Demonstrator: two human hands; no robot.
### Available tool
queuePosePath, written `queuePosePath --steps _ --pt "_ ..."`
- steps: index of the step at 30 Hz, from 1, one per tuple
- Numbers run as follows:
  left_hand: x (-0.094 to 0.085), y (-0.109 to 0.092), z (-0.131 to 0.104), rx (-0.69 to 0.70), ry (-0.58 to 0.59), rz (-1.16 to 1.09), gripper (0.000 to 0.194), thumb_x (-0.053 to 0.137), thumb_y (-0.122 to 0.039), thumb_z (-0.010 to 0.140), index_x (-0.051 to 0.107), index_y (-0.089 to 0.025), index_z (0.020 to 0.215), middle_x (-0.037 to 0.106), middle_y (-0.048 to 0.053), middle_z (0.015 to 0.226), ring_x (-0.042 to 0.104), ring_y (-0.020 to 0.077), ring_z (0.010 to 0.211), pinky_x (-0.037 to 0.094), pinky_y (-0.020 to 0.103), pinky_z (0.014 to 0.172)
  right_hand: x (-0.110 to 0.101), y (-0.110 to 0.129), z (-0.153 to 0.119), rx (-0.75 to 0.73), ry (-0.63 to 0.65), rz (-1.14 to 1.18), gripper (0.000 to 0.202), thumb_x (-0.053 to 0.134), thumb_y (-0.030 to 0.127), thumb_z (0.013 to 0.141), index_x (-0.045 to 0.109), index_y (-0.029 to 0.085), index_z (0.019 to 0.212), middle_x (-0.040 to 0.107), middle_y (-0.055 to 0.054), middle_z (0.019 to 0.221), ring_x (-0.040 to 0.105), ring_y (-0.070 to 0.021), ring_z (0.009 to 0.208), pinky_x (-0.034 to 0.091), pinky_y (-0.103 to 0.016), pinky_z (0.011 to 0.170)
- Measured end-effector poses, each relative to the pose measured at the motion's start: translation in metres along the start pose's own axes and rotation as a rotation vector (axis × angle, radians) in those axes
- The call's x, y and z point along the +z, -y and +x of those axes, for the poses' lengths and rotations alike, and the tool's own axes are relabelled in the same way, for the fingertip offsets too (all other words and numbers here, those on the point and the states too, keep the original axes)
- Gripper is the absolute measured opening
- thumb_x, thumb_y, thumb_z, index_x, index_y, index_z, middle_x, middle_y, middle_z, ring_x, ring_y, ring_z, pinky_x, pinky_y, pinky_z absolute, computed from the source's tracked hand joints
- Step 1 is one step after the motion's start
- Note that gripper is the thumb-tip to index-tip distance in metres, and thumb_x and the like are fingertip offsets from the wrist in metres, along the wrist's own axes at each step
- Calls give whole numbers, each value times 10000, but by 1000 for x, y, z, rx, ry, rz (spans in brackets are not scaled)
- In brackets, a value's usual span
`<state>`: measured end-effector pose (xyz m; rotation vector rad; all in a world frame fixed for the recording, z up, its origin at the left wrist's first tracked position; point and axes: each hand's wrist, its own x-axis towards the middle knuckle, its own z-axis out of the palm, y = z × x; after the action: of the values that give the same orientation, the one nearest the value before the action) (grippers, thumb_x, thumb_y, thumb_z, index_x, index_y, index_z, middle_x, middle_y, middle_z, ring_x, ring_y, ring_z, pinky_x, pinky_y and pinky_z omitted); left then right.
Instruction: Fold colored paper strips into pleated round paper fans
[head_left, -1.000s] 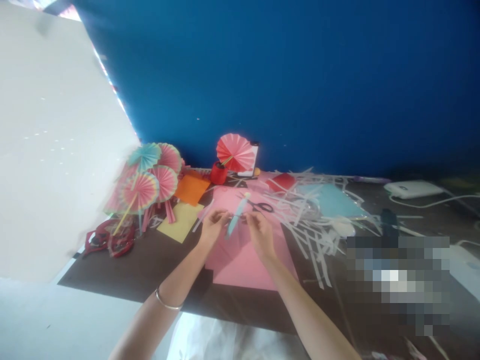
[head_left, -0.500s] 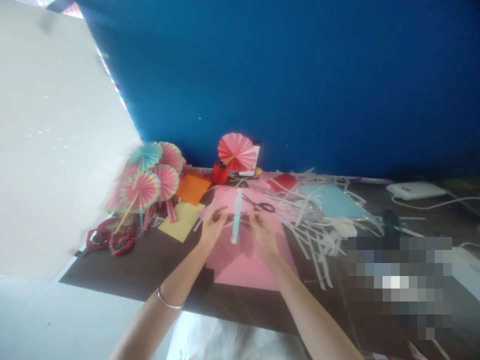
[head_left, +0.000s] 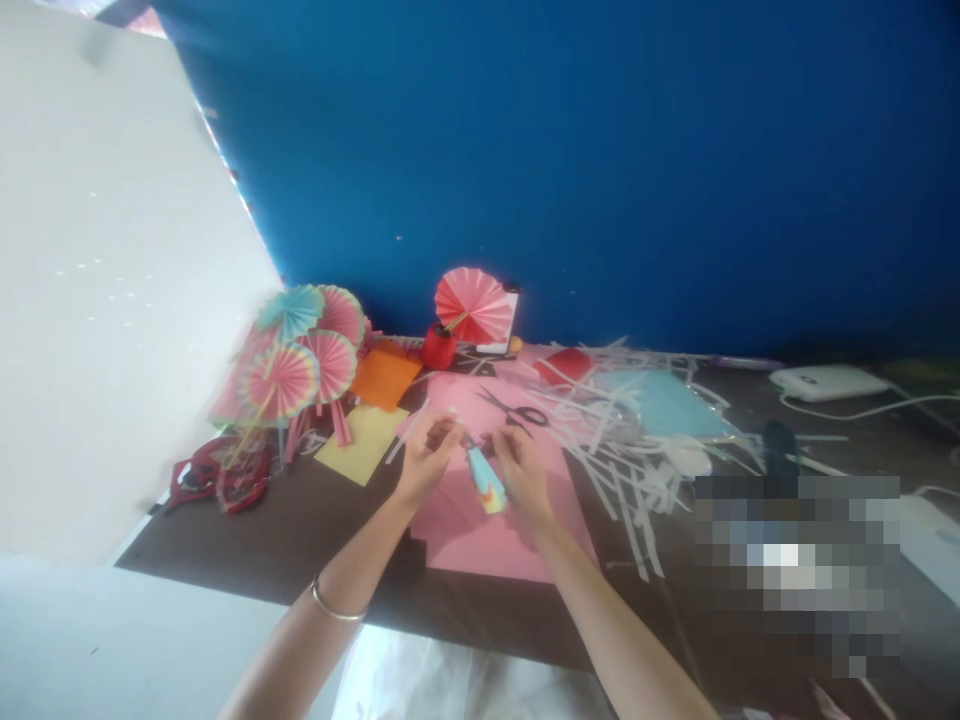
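A narrow folded paper strip, light blue with a yellow and orange lower end, tilts between my hands above pink paper. My left hand pinches at the strip's upper part, thumb and fingers closed. Close on the other side is my right hand, its fingers curled together. A thin dark line crosses the strip between the fingertips; what it is cannot be made out. Black-handled scissors lie on the pink paper just beyond my right hand.
Pleated paper fans and red-handled scissors are at left. Orange paper and yellow paper lie nearby. A pink fan stands in a red holder. White paper strips spread at right, near a white corded device.
The strip has gone from nearly upright to tilted, its lower end swinging right and toward me, showing the yellow and orange part. Both hands stay almost in place.
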<state>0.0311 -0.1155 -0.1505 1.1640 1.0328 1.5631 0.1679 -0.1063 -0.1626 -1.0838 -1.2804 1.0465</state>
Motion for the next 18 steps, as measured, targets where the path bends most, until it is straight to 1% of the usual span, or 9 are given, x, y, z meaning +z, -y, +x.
queuePosePath --steps 4,7,10,14,16,18 --pt "0 2 -1 -34 118 -69 300 639 -295 736 516 -162 975 631 22 759 608 105 637 489 248 648 3 8 -4 -74 6 -56 218 528 422 802 591 216 769 595 -14 706 557 -161 653 456 -303 650" --pt "-1 5 -1 -75 181 -111 366 675 -297 699 494 -181 995 596 17 851 592 86 614 489 240 620 4 10 -6 -111 11 -70 187 519 388 816 584 220 767 593 -16 737 559 -164 683 455 -299 665" --pt "-2 7 -1 -108 206 -150 372 698 -301 672 462 -195 939 564 3 884 576 64 578 482 228 592 3 10 -6 -158 22 -82 174 516 375 821 605 228 797 613 -31 799 573 -182 753 457 -319 720" --pt "-2 5 -2 -149 261 -204 364 693 -308 679 377 -207 829 532 -39 769 569 63 569 464 217 578 2 11 -7 -224 64 -111 182 495 360 843 634 243 823 648 -47 904 579 -209 913 422 -354 850" --pt "-1 2 -3 -170 279 -202 395 701 -315 669 339 -209 784 517 -50 749 560 62 569 453 213 571 1 11 -7 -235 95 -118 191 477 351 858 635 247 831 654 -45 918 580 -208 935 417 -356 868" --pt "0 -1 -4 -196 293 -188 424 705 -331 662 311 -208 759 512 -52 735 552 62 571 444 213 569 1 11 -6 -231 127 -120 201 466 353 866 634 243 846 655 -45 907 585 -204 920 430 -353 853"
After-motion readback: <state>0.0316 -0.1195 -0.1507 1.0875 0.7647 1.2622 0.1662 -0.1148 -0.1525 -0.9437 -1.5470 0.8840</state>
